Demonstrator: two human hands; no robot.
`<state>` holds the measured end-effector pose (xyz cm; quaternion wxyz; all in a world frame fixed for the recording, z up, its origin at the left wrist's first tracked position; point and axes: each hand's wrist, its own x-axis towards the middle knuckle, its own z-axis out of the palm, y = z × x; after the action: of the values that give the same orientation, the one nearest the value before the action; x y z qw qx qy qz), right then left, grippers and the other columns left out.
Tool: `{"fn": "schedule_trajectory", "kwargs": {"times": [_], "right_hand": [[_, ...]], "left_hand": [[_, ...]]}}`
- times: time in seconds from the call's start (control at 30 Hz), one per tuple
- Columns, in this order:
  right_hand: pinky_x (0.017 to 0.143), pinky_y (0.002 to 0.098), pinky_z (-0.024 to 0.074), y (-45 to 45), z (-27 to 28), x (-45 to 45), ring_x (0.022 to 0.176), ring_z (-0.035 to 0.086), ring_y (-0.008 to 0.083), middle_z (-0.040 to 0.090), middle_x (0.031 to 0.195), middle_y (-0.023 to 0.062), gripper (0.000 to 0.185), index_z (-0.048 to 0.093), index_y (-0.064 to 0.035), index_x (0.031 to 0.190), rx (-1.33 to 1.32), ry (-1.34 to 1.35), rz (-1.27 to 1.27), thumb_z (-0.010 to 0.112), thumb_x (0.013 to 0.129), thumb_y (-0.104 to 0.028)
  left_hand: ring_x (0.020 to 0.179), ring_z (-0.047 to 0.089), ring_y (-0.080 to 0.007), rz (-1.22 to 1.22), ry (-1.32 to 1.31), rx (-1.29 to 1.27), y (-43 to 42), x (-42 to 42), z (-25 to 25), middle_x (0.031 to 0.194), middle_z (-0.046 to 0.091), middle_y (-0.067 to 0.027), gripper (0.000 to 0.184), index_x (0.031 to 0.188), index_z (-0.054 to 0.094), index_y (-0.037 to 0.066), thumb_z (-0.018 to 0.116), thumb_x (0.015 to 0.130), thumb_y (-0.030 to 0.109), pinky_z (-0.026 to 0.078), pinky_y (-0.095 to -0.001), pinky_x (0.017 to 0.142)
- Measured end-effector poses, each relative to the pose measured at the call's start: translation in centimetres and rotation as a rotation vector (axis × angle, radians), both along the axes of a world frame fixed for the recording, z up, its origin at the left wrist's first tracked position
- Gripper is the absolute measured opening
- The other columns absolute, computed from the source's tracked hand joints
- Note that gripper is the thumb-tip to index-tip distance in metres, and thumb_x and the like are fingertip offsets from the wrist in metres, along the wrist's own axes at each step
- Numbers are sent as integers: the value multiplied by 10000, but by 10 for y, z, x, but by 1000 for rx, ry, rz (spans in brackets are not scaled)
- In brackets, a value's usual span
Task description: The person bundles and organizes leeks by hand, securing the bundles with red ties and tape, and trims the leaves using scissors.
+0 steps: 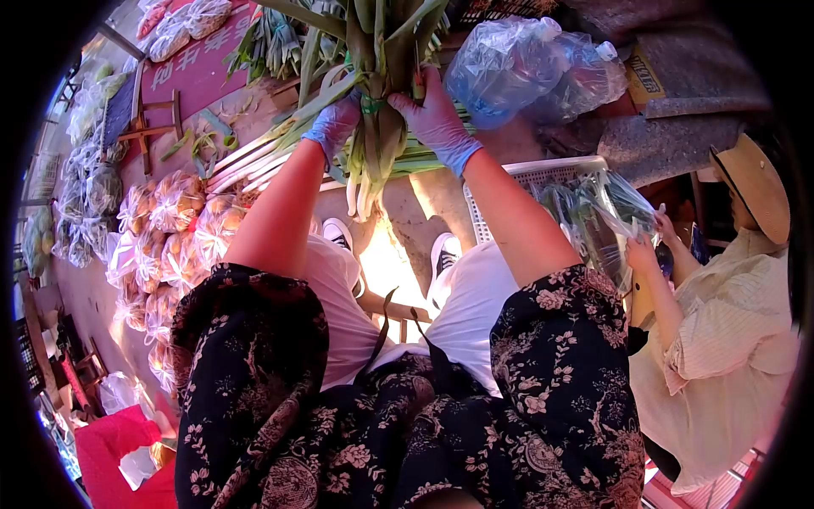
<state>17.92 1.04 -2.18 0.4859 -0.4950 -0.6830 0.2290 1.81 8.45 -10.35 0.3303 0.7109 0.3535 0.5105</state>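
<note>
Straight ahead of me, a bunch of large green onions [377, 140] stands roughly upright, dark leaves up and pale root ends down. A green tie band circles its middle. My left hand [334, 125], in a thin bluish-purple glove, is closed on the bunch's left side at the band. On the right side my right hand [436, 123], gloved alike, grips the bunch with its thumb in front; the other fingers are partly hidden. Beneath and behind, loose green onions [263, 157] lie in a pile, white stalks toward the left.
Large clear plastic bottles [509, 68] stand at the back right. A white crate [543, 167] holds bagged greens, handled by a co-worker in a straw hat [755, 187]. Bagged round produce [174, 204] covers the ground at left, near a small wooden stool [153, 127].
</note>
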Motion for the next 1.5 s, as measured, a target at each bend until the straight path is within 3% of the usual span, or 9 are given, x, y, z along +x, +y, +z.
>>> {"fn": "schedule_trajectory", "kwargs": {"times": [0.17,0.43,0.53,0.63,0.73,0.8,0.97,1.2,1.5], "right_hand": [[752,399,445,40,62,-33,807,575,334,583,843,169,346,484,-7,1030,224,-52,12,635,799,-214],[788,407,474,118,104,-96,909,604,357,614,952,222,400,504,-11,1070,50,-609,259,648,765,-224],[741,412,491,137,56,-108,856,621,334,624,863,191,313,550,-33,1028,-4,-854,365,577,764,-197],[712,420,487,143,-34,-121,845,627,315,630,868,168,266,563,-70,983,-6,-949,384,584,744,-185],[704,418,475,145,-120,-129,840,623,303,628,884,145,267,573,-79,979,-126,-839,451,591,735,-186],[721,411,465,139,-165,-151,853,621,285,627,896,133,263,579,-86,975,-178,-802,501,593,733,-188],[775,401,437,128,-223,-157,883,602,266,617,913,111,214,574,-93,963,-259,-698,537,553,775,-191],[702,425,447,84,-220,-44,786,555,353,546,820,194,305,462,-10,944,-355,-185,269,586,778,-234],[785,419,462,-35,-300,122,916,569,341,568,996,190,313,560,-21,1005,-1044,-936,396,591,737,-179]], "left_hand": [[896,591,-172,-181,-899,-641,-14,-5,89,1054,592,-67,325,1157,504,62,534,891,245,500,-306,747],[1039,519,-249,-431,-1044,-151,64,-27,20,1128,542,-126,325,1147,505,49,372,910,227,410,-372,904],[1180,453,-255,107,-456,-229,73,-61,-84,1278,485,-103,412,1240,470,78,393,901,299,329,-391,1015],[747,649,-282,362,1263,84,26,-79,-114,835,663,-116,181,862,668,75,575,769,200,521,-383,624],[700,644,-250,269,1575,32,0,-103,-196,806,660,-71,184,872,662,118,536,804,234,511,-383,588],[713,636,-239,164,1492,114,-14,-148,-247,835,653,-85,200,916,636,113,524,831,255,494,-363,580],[810,618,-185,218,-803,-1265,-61,-174,-349,923,651,-57,250,1054,582,88,483,892,251,471,-297,605],[638,559,-114,143,-529,-1839,-72,-121,-169,861,638,-39,305,1111,577,40,439,920,234,412,-231,524],[789,585,-129,-42,96,-899,-6,-7,-100,954,647,-50,210,1041,601,7,553,888,144,465,-252,707]]}}
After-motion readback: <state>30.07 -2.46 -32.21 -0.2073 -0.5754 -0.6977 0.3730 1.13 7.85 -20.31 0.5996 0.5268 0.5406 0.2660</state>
